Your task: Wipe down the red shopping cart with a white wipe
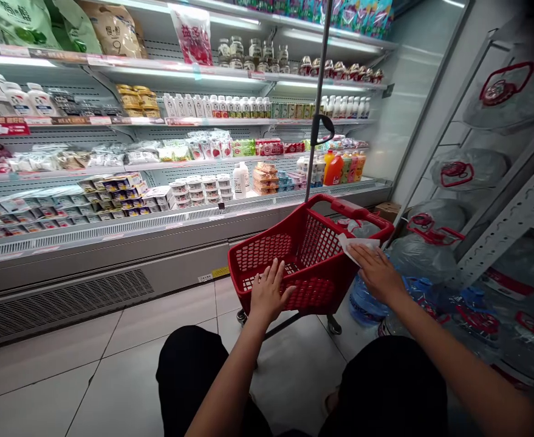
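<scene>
A red plastic shopping cart [314,292] with perforated walls stands in front of me. Fingers spread, my left hand [268,294] rests at the cart's near rim and holds nothing. My right hand [378,274] presses a white cloth or paper wipe [349,244] against the cart's upper right part, just below the handle [349,210]. Part of the wipe is hidden beneath the fingers. The portion of the basket that I can see into shows its slatted floor.
A refrigerated display case [189,221] with dairy cups, bottles and bags runs behind the cart. A dark pole with a hook [324,128] rises near the cart. On the right, a white metal rack [503,237] holds large water jugs [471,173]. Below lies a tiled floor [157,315].
</scene>
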`<state>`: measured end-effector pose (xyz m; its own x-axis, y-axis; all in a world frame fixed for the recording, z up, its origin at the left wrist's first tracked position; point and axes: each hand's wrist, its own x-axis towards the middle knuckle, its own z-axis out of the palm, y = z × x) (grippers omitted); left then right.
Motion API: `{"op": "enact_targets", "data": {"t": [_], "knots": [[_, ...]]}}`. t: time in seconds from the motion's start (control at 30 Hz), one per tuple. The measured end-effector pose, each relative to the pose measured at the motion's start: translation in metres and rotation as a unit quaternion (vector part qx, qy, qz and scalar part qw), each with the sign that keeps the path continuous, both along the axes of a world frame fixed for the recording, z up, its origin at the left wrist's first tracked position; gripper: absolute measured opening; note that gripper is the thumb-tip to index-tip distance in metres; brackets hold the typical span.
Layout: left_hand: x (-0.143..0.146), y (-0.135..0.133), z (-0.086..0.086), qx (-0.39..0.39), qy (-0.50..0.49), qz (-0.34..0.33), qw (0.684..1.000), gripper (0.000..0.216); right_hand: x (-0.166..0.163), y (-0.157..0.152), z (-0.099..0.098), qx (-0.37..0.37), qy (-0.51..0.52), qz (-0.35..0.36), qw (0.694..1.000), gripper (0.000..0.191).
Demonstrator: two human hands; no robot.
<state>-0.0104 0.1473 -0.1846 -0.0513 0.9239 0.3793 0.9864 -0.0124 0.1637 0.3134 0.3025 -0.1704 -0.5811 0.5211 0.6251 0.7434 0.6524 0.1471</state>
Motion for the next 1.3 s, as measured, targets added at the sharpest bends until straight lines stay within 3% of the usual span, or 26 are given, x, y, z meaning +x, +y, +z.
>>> {"op": "enact_targets", "data": {"t": [0.1, 0.27, 0.37, 0.5, 0.57, 0.67, 0.8, 0.9, 0.97, 1.1, 1.2, 1.3], "knots": [[0.021, 0.01, 0.003, 0.011, 0.006, -0.005, 1.0, 0.083, -0.019, -0.006, -0.008, -0.008, 0.012, 0.001, 1.0, 0.072], [0.056, 0.03, 0.002, 0.035, 0.022, -0.081, 0.996, 0.079, -0.07, -0.029, -0.021, -0.031, -0.028, 0.088, 0.995, 0.075], [0.062, 0.033, -0.003, 0.033, 0.013, -0.094, 0.995, 0.077, -0.051, -0.015, -0.014, -0.026, -0.048, 0.091, 0.994, 0.076], [0.062, 0.032, -0.007, 0.044, 0.014, -0.102, 0.994, 0.075, 0.002, 0.025, 0.005, -0.007, -0.021, -0.011, 1.0, 0.075], [0.063, 0.032, -0.008, 0.05, 0.023, -0.099, 0.994, 0.076, 0.013, 0.033, 0.009, -0.006, 0.006, -0.044, 0.999, 0.072], [0.066, 0.032, -0.009, 0.059, 0.04, -0.083, 0.994, 0.078, -0.005, 0.017, 0.001, -0.008, 0.023, -0.035, 0.999, 0.068], [0.068, 0.03, -0.01, 0.061, 0.063, -0.07, 0.994, 0.078, -0.045, -0.023, -0.021, -0.02, -0.034, 0.043, 0.998, 0.076], [0.067, 0.027, -0.01, 0.058, 0.077, -0.061, 0.993, 0.077, -0.039, -0.025, -0.021, -0.025, -0.076, 0.086, 0.993, 0.082], [0.067, 0.027, -0.009, 0.054, 0.083, -0.055, 0.994, 0.079, -0.015, -0.009, -0.011, -0.02, -0.073, 0.064, 0.995, 0.082], [0.071, 0.029, -0.008, 0.053, 0.085, -0.049, 0.994, 0.084, 0.026, 0.022, 0.007, -0.01, 0.0, -0.047, 0.999, 0.072], [0.074, 0.03, -0.008, 0.054, 0.088, -0.042, 0.994, 0.085, 0.011, 0.012, 0.0, -0.015, 0.026, -0.063, 0.998, 0.071], [0.074, 0.029, -0.007, 0.047, 0.09, -0.04, 0.994, 0.085, -0.034, -0.019, -0.021, -0.025, 0.0, -0.01, 1.0, 0.077]]}}
